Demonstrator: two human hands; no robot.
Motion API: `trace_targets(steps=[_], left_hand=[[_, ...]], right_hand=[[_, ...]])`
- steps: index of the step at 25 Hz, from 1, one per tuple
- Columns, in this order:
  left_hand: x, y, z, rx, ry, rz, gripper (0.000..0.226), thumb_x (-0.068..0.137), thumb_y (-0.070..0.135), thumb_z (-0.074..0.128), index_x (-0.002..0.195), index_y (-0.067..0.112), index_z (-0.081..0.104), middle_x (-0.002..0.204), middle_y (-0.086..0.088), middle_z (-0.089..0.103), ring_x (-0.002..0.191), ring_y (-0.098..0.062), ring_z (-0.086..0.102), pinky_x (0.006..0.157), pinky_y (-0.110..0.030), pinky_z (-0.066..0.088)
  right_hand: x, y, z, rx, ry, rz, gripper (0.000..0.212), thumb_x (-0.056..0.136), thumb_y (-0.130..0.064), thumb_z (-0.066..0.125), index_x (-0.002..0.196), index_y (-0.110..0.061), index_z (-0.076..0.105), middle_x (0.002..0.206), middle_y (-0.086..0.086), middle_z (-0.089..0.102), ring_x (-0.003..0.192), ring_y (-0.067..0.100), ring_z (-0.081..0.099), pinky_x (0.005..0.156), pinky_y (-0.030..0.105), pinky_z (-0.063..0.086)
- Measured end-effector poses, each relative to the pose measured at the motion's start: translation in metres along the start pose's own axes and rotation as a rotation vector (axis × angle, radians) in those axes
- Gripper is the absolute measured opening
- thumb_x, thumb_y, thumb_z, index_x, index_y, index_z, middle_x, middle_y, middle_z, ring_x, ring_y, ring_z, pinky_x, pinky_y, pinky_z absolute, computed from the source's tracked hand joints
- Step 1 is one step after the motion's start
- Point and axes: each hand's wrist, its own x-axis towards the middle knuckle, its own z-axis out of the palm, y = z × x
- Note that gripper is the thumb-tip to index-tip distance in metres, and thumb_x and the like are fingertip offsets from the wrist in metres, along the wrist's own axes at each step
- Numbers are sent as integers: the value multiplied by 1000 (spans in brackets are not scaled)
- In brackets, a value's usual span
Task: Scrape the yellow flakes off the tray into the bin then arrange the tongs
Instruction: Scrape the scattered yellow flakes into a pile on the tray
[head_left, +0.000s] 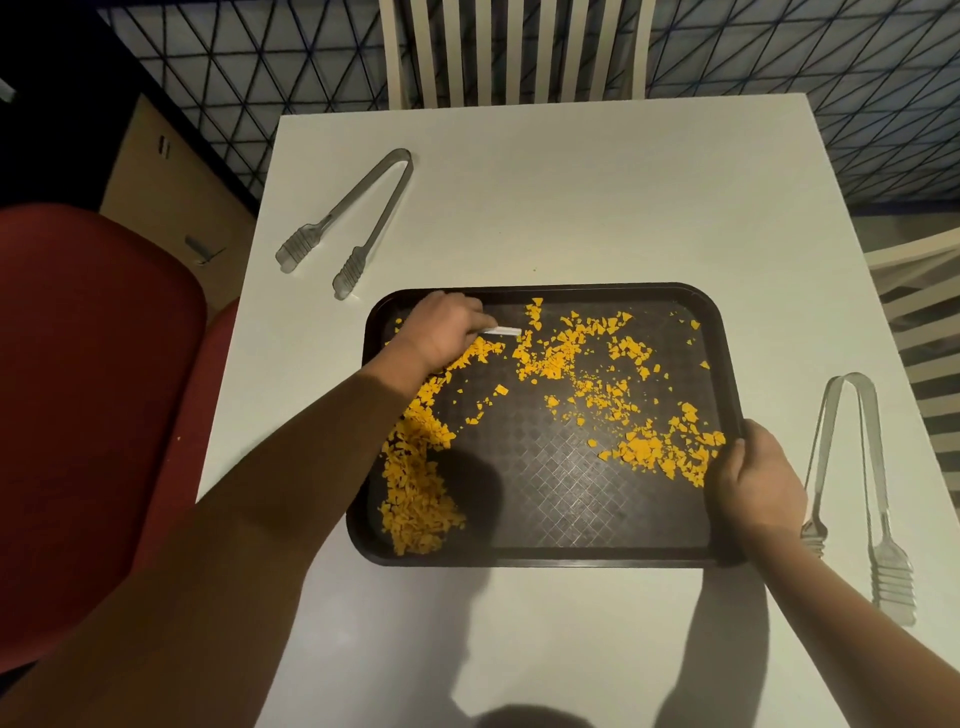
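A dark tray (545, 555) sits on a white table (571, 197). Yellow flakes (415, 493) lie all over the tray, with a big heap along its left side, another bunch near the right edge and more spread across the far part. The left hand (441, 330) reaches over the far left corner of the tray, and its fingers are curled around a small white scraper (504, 331) whose tip sticks out toward the flakes. The right hand (753, 478) grips the tray's right rim, with the thumb over the edge and the fingers wrapped around it. One pair of clear tongs (348, 218) lies on the table past the tray's far left corner, not touching it. A second pair of tongs (857, 488) lies on the table just to the right of the right hand. A red bin (88, 415) stands beside the table on the left. A white chair (514, 52) is at the far side. There are no words to read on any of these things.
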Motion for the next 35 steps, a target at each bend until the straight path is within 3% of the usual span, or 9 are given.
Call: trace_targets(steps=[4,6,9,12,18,25,32,35], left_hand=[[-35,-11,2,49,-107,66,33,93,20,47,122,27,58,114,1,61,107,-22,51,89,-33,30],[-48,-8,6,52,-15,11,32,92,17,47,121,24,59,113,-1,63,106,-24,52,89,-34,32],[-55,-10,6,-71,287,-367,31,90,9,48,116,16,63,103,-11,66,95,-33,57,79,-39,41],[-51,-24,6,-28,261,-581,33,89,5,45,116,13,62,101,-15,64,94,-36,57,75,-40,42],[-32,-24,12,38,158,-502,29,88,2,43,110,8,61,102,-17,61,95,-36,57,74,-39,42],[-57,-29,11,-60,146,-488,31,92,10,45,118,15,61,104,-15,64,99,-35,57,77,-38,44],[-93,5,16,2,17,-296,34,92,13,43,124,18,56,110,-9,62,104,-29,55,82,-37,43],[-94,5,14,8,153,-450,33,92,9,43,122,14,57,104,-11,62,96,-31,56,77,-39,43]], right_hand=[[0,-2,-2,4,-10,-1,30,88,-34,25,106,-22,46,100,15,61,78,39,57,63,32,34],[-1,-3,-2,9,-17,-2,29,89,-34,26,106,-22,46,100,15,61,78,39,57,63,33,35],[-1,-3,-2,7,-17,-3,28,89,-34,25,105,-22,45,99,15,62,76,39,56,62,33,35],[0,-3,-2,-3,-13,-7,30,89,-35,24,106,-21,46,100,15,61,77,38,57,63,33,36],[0,-1,-1,6,-16,-22,26,93,-30,29,109,-19,46,103,16,62,80,40,58,65,36,39],[2,-4,-4,2,-48,-33,38,86,-37,22,109,-21,48,104,14,61,83,38,58,64,34,35],[3,-7,-5,-10,-66,-41,42,86,-38,22,114,-20,48,107,14,62,86,38,58,66,35,36],[2,-6,-3,-13,-56,-54,41,87,-38,22,114,-22,47,103,14,63,84,38,59,64,34,35]])
